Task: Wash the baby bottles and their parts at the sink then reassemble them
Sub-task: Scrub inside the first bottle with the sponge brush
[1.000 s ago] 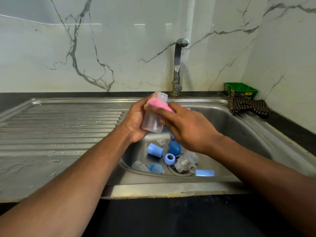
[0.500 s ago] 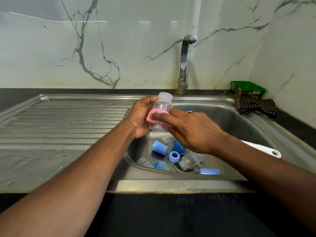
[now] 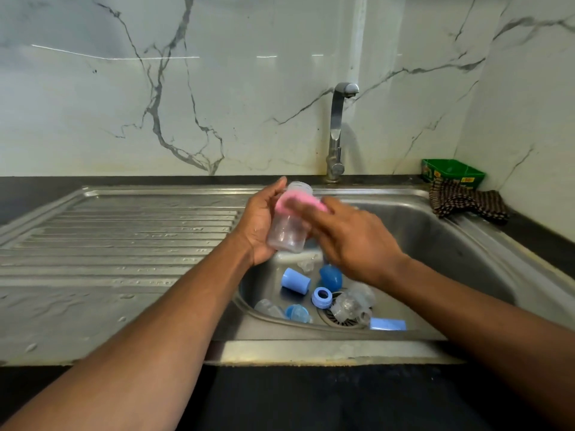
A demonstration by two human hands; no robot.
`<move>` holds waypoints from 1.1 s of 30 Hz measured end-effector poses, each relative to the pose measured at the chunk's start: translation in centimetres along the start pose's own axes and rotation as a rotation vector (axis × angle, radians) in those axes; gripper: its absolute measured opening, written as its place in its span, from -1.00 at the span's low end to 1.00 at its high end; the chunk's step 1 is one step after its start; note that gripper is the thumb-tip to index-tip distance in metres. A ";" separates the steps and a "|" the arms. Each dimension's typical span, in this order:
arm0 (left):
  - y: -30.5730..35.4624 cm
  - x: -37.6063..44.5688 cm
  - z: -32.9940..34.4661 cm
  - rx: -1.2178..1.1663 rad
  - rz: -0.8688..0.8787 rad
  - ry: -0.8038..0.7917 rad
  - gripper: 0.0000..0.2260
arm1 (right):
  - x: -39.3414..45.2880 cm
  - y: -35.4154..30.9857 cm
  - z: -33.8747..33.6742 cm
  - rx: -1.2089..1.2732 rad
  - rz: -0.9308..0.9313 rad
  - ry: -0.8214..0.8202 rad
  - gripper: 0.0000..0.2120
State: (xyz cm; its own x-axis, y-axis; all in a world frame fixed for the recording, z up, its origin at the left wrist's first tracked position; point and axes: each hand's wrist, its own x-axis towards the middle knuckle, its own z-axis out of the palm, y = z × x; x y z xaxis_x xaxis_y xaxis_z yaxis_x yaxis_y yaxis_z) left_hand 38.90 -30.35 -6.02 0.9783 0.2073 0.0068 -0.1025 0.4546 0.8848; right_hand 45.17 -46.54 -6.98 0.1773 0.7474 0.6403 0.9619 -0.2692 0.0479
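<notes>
A: White marble-look wall panels (image 3: 249, 104) with grey veins stand behind a stainless steel sink (image 3: 466, 244), whose ribbed drainboard (image 3: 124, 237) runs off to the left, set in a dark countertop (image 3: 280, 399). A chrome tap (image 3: 337, 129) rises at the back edge.

B: Any writing?

A: Only on the green box (image 3: 452, 172) in the right corner; it has yellow label patches, too small to read. A brown checked cloth (image 3: 466, 203) lies crumpled just in front of it.

B: And the hands?

A: The left hand (image 3: 261, 225) is curled round a clear plastic baby bottle (image 3: 287, 231), held tilted above the basin, its threaded mouth uppermost. The right hand (image 3: 354, 241) presses a pink sponge (image 3: 298, 202) against the bottle's upper part; its fingers are blurred, so how tightly they hold the sponge I cannot tell.

B: What's in the basin?

A: Near the drain strainer (image 3: 340, 318): a blue cylindrical cap (image 3: 295, 280), a blue screw ring (image 3: 322, 297), a darker blue domed cap (image 3: 331, 276), a clear bottle (image 3: 351, 303) on its side, another clear piece (image 3: 269, 307) beside a pale blue domed piece (image 3: 298, 313), and a flat pale blue rectangle (image 3: 388, 324).
</notes>
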 end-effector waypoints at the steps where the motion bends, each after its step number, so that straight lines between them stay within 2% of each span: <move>1: -0.2 0.0 0.1 0.012 0.020 -0.001 -0.67 | 0.1 0.7 0.0 0.048 0.109 0.043 -0.55; 3: -0.5 0.1 0.1 0.014 0.029 -0.015 -0.68 | -0.6 1.0 0.0 0.184 0.222 0.065 -0.56; 4: -0.5 0.2 0.1 0.020 0.018 -0.006 -0.68 | -1.1 0.6 -0.1 0.232 0.196 0.032 -0.57; 7: -0.2 0.1 -0.1 0.037 -0.037 0.043 -0.66 | -2.0 -1.0 0.2 0.178 -0.104 -0.189 -0.58; 9: 0.1 0.0 -0.3 0.009 -0.034 0.068 -0.64 | -1.8 -1.2 0.4 0.070 -0.224 -0.223 -0.59; 10: 0.2 -0.1 -0.4 -0.016 -0.017 0.071 -0.62 | -1.4 -1.0 0.6 0.078 -0.201 -0.170 -0.60; 13: 0.4 0.0 -0.8 -0.076 0.012 0.004 -0.66 | -0.1 0.6 0.5 0.273 0.098 0.038 -0.60; 14: 0.3 -0.1 -0.7 -0.079 0.009 -0.022 -0.69 | -0.1 0.9 0.5 0.289 0.147 0.074 -0.58; 16: 0.2 -0.1 -0.2 -0.053 -0.015 -0.048 -0.72 | -0.6 0.7 0.4 0.232 0.060 0.032 -0.57; 19: 0.1 0.0 0.0 0.020 -0.016 0.022 -0.74 | -1.7 -0.3 0.4 0.057 -0.200 -0.162 -0.58; 20: 0.1 0.0 -0.1 0.021 -0.013 0.029 -0.75 | -1.6 -0.4 0.4 0.002 -0.201 -0.149 -0.57; 22: 0.1 0.0 -0.2 -0.009 -0.023 -0.002 -0.72 | -0.5 -0.1 0.6 -0.046 -0.064 -0.026 -0.55; 24: -0.1 -0.1 -0.2 -0.045 -0.042 -0.020 -0.65 | 0.3 0.5 0.6 0.006 0.130 0.036 -0.53; 25: -0.2 0.0 -0.2 -0.039 -0.044 -0.023 -0.64 | 0.2 0.6 0.6 0.049 0.167 0.034 -0.53; 30: -0.3 0.1 -0.3 0.035 -0.050 -0.009 -0.68 | -2.0 -1.4 0.2 0.050 -0.146 -0.175 -0.60; 31: -0.4 0.1 -0.3 0.047 -0.046 -0.009 -0.68 | -1.8 -1.4 0.2 0.036 -0.131 -0.147 -0.60; 33: -0.4 0.2 -0.4 0.079 -0.009 -0.012 -0.69 | -0.5 -0.8 0.0 0.062 0.026 -0.009 -0.58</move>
State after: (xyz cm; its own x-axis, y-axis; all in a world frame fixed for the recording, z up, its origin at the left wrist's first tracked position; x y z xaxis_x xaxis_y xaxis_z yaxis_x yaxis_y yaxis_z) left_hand 39.02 -30.15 -6.54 0.9811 0.1933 0.0038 -0.0796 0.3862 0.9190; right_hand 44.37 -46.66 -7.34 0.2040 0.7464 0.6334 0.9679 -0.2508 -0.0162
